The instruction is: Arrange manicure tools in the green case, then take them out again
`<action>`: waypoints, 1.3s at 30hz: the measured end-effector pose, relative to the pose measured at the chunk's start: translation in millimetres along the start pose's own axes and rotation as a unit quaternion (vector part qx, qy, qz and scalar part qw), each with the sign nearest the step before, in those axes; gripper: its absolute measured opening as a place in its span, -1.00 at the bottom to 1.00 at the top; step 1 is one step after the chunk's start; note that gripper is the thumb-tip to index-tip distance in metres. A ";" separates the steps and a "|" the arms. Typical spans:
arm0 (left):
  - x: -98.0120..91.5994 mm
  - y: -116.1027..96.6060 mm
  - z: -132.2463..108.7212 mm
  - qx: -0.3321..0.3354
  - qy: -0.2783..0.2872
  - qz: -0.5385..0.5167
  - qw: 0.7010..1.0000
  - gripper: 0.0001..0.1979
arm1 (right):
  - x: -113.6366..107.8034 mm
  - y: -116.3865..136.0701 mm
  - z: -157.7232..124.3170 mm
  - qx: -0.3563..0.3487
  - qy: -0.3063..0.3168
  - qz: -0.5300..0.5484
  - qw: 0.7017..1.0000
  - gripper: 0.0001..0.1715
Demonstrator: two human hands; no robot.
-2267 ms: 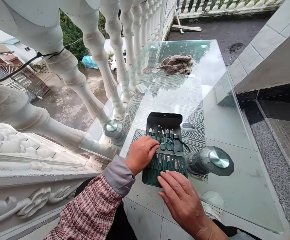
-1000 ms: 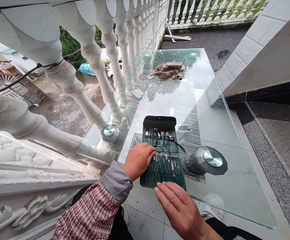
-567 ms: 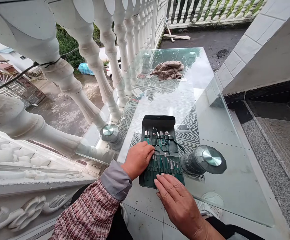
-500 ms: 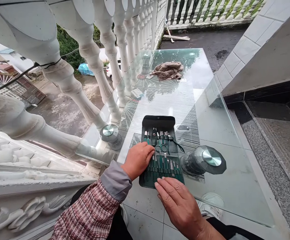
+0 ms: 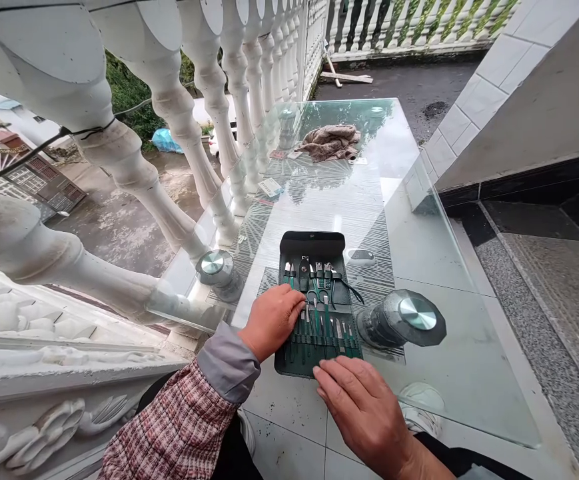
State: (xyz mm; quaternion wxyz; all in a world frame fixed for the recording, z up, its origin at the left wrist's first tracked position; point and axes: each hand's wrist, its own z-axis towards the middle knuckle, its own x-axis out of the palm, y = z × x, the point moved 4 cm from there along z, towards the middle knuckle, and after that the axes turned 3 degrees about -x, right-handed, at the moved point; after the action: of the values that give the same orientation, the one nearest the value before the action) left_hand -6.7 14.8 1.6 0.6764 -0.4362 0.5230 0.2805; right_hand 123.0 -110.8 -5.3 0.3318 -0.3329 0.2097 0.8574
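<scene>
A dark green manicure case [image 5: 289, 365] lies unfolded on the glass table. Straps in its upper half hold nail clippers [image 5: 320, 270], small scissors [image 5: 318, 295] and green-handled nippers [image 5: 350, 288]. Several slim metal tools [image 5: 339, 327] stand in a row of loops in the lower half. My left hand [image 5: 273, 320] is at the case's left side, fingers pinched together over the tools; whatever is between the fingertips is hidden. At the lower right edge of the case is my right hand [image 5: 364, 407], its fingers stretched out side by side, nothing visible in them.
Metal-capped table legs [image 5: 416, 313] show through the glass tabletop [image 5: 469, 373]. A crumpled brown cloth [image 5: 330, 141] lies toward the far end, with a small card-like packet [image 5: 270, 187] nearer. A grey oval object [image 5: 360, 255] appears beside the case. White balusters [image 5: 134, 167] line the left.
The view shifts slightly. My right hand has moved a little to the right along the case's lower edge. My left hand keeps its place at the case's left side.
</scene>
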 end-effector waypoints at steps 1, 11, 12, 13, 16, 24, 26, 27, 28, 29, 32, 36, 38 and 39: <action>0.1 0.1 0.0 0.001 0.000 0.001 1.000 -0.81 | -3.0 1.0 -1.1 -0.008 -0.004 0.012 1.000 -0.77; 0.1 -1.0 0.0 0.005 -0.001 -0.009 1.000 -0.81 | 3.0 -6.4 -5.6 0.001 0.009 -0.023 1.000 -0.75; 0.1 -0.9 -0.1 0.005 -0.001 -0.009 1.000 -0.81 | 1.2 -6.5 -4.9 -0.002 0.006 -0.019 1.000 -0.74; 0.2 -0.8 -0.2 0.005 -0.002 -0.009 1.000 -0.81 | -1.4 -5.8 -4.6 -0.008 0.003 -0.010 1.000 -0.75; 0.2 -0.5 -0.5 0.005 -0.003 -0.010 1.000 -0.81 | -8.6 -1.4 -7.4 -0.032 -0.001 0.023 0.999 -0.76; 0.2 -1.0 -0.2 0.006 0.002 -0.012 1.000 -0.81 | 3.9 -7.3 -13.6 -0.006 0.012 -0.020 1.000 -0.75; -0.2 -1.2 -0.2 0.008 0.000 -0.006 1.000 -0.82 | 1.5 -8.4 -10.8 -0.006 0.010 -0.013 1.000 -0.75; -0.4 -1.2 -0.2 0.008 -0.001 -0.003 1.000 -0.82 | -1.2 -8.0 -9.8 -0.010 0.009 -0.005 1.000 -0.75; -0.5 -1.1 -0.3 0.008 -0.002 0.000 1.000 -0.81 | -4.4 -6.7 -9.5 -0.018 0.008 0.006 1.000 -0.75; -0.4 -1.0 -0.4 0.008 -0.001 0.001 1.000 -0.81 | -7.4 -5.0 -10.0 -0.028 0.009 0.017 0.999 -0.75; 0.0 -0.9 -0.7 0.009 0.000 -0.003 1.000 -0.82 | -11.6 -1.1 -15.6 -0.046 0.014 0.033 0.998 -0.76; 0.3 -1.2 -0.8 0.010 0.000 -0.011 1.000 -0.82 | -3.3 -3.9 -23.1 -0.027 0.019 0.014 0.999 -0.74; 0.2 -1.4 -0.7 0.010 0.000 -0.010 1.000 -0.82 | 1.6 -6.8 -22.5 -0.015 0.022 -0.001 1.000 -0.74; 0.1 -1.6 -0.6 0.011 0.000 -0.009 1.000 -0.81 | 2.8 -8.2 -21.1 -0.010 0.023 -0.009 1.000 -0.74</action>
State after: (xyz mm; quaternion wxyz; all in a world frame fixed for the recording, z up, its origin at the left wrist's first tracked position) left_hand -5.7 13.5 2.0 0.6832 -0.4336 0.5223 0.2690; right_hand 136.4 -116.2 -23.0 0.3315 -0.3579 0.2054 0.8484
